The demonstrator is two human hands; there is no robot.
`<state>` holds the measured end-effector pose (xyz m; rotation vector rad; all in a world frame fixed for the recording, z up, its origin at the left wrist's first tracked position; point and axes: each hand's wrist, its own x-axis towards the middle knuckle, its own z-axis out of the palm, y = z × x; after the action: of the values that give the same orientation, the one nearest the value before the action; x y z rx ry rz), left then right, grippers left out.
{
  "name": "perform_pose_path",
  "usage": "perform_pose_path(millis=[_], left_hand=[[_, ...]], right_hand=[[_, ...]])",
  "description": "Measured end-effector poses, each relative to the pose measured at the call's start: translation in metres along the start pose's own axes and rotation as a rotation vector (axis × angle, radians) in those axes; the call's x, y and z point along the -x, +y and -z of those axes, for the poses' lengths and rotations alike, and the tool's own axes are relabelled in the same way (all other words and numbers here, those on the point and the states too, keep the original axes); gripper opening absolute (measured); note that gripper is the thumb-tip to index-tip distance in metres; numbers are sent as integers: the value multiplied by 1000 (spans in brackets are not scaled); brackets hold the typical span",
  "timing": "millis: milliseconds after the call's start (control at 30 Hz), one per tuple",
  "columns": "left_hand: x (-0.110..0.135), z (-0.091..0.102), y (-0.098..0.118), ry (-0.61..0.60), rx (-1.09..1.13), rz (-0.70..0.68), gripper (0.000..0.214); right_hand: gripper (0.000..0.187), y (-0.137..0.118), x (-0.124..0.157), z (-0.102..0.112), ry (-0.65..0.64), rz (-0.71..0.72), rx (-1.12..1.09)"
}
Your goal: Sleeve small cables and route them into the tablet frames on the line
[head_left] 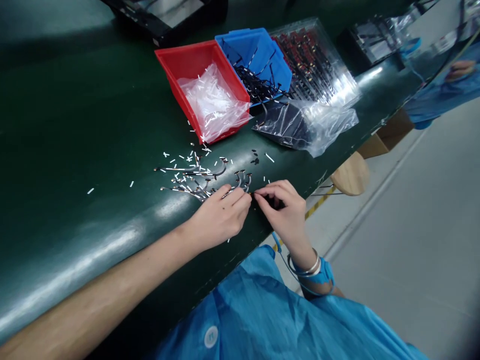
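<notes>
My left hand point(223, 215) is closed, its thumb and fingertips pinched on a thin dark cable at the front of the work area; most of the cable is hidden by the fingers. Close by on the right, my right hand point(285, 210) is also closed, thumb and forefinger pinching at the cable's small end. The two sets of fingertips almost meet. Just beyond them lie several short cables point(215, 175) with small dark connectors. Small white strips point(181, 176) are scattered among and around these cables. A few tiny black pieces point(255, 160) lie farther back.
A red bin point(172, 80) holds a clear bag of white strips point(212, 97). Beside it stands a blue bin point(245, 40) of black cables. Clear plastic trays point(318, 65) and a plastic bag point(311, 125) are to the right. A stool point(350, 175) and another person's sleeve point(435, 100) appear beyond the table edge.
</notes>
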<state>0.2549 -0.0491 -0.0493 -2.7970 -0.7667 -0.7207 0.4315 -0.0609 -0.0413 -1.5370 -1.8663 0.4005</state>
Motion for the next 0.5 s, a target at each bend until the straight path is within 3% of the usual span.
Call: perform_pose_path(millis=[200,500], left_hand=[[0,-1,0,-1,0,19,23],[2,-3,-1,-35,28,47,25]], right_hand=[[11,-4,9,-10,50,12,76],[19,-2,21,-8,94,307,286]])
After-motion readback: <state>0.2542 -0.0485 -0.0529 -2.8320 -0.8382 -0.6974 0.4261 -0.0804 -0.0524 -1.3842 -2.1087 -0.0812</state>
